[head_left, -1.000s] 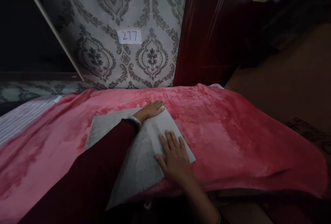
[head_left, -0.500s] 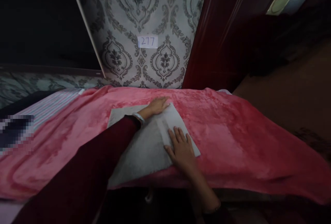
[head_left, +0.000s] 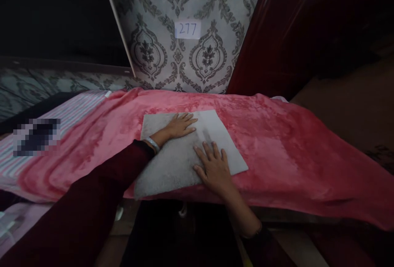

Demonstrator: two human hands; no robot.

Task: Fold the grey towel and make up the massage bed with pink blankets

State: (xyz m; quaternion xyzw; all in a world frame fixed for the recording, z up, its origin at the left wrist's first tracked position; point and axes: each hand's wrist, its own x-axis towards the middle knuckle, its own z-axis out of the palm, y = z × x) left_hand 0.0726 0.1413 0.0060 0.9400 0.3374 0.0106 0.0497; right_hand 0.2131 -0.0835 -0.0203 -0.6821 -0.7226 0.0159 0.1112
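Note:
A grey, fabric-like sheet point(head_left: 172, 168) lies flat, with a smoother, paler strip point(head_left: 226, 146) along its right side. My left hand point(head_left: 180, 126) rests palm down on the sheet's upper part, fingers spread, with a pale bracelet point(head_left: 152, 143) at the wrist. Lower and to the right, my right hand point(head_left: 214, 168) lies flat with spread fingers, across the sheet close to the pale strip. Neither hand grips anything. Beneath the sheet is a pink plush blanket point(head_left: 277, 148).
Striped cloth point(head_left: 74, 113) shows at the left, beside a pixelated patch. A dark screen point(head_left: 61, 20) stands behind on the left. The patterned wall point(head_left: 209, 53) bears a paper label point(head_left: 187, 30) reading 277. A dark red panel point(head_left: 277, 33) rises at the back right.
My left hand has slid leftward from the sheet's top right onto its grey part, with its fingers more spread. My right hand has shifted left on the sheet. The camera view has tilted down.

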